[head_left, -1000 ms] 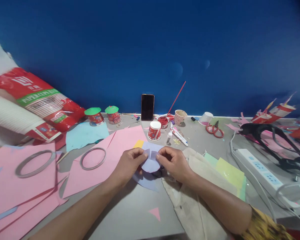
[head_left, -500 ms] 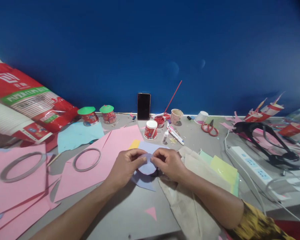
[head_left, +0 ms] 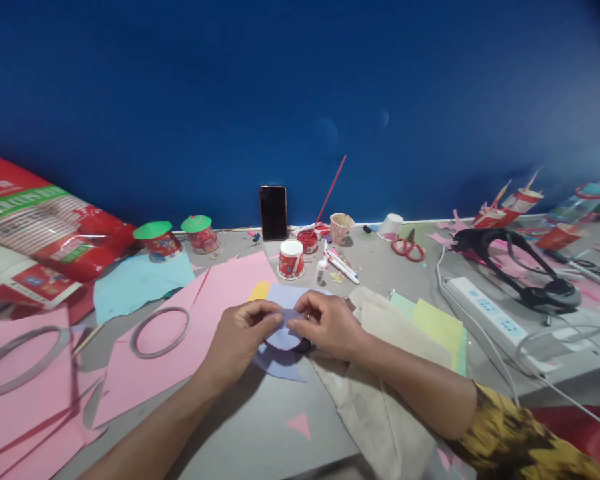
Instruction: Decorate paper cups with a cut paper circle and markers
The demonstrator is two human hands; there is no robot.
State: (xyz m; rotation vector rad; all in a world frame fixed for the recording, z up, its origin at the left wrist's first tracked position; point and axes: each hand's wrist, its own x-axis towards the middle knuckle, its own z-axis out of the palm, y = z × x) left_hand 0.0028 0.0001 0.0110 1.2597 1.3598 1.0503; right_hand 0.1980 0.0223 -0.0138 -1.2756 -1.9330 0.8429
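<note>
Both my hands meet at the middle of the grey table (head_left: pixel 260 427). My left hand (head_left: pixel 237 337) and my right hand (head_left: pixel 327 325) each pinch an edge of a small lavender paper circle (head_left: pixel 283 333), fingers closed on it, drawing its edges together. Under it lies a lavender paper scrap (head_left: pixel 279 363) and something dark and round, mostly hidden. Pink sheets (head_left: pixel 200 313) lie to the left of my hands, with a grey ring (head_left: pixel 161 331) on one.
A red-and-white paper cup (head_left: pixel 291 259), a phone (head_left: pixel 273 212) leaning on the blue wall, red scissors (head_left: pixel 407 247), markers (head_left: pixel 341 265), a power strip (head_left: pixel 490 310) with cables, green-lidded cups (head_left: pixel 159 240), a bag of paper cups (head_left: pixel 40 227), beige cloth (head_left: pixel 375 413) and green sheets (head_left: pixel 437 323).
My hands have drawn closer together on the lavender circle, closing its edges. The view has shifted to the right, so everything sits further left in frame.
</note>
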